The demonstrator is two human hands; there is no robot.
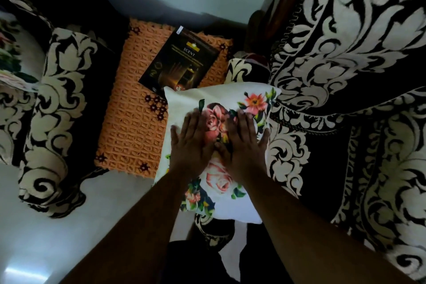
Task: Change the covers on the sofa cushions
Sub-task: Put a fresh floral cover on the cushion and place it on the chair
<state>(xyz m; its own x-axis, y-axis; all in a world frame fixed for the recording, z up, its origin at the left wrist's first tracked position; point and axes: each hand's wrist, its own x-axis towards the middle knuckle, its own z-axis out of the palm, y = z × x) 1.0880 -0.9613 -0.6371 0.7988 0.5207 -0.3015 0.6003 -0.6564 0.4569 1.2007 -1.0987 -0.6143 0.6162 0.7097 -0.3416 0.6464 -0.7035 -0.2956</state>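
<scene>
A white cushion with a pink and red flower print [221,99] lies in the middle of the view, partly on the sofa arm and partly over an orange table cover. My left hand [192,143] lies flat on its left half, fingers straight and spread. My right hand [242,145] presses flat on its right half, thumb out to the right. Both palms face down and hold nothing. A second floral cushion [13,53] shows at the far left edge, on another seat.
A sofa in black and cream scroll fabric [345,76] fills the right side. An armchair arm in the same fabric [60,110] stands at left. Between them an orange textured cover [136,122] carries a dark box marked SCENT [182,62]. Pale floor [46,226] lies below.
</scene>
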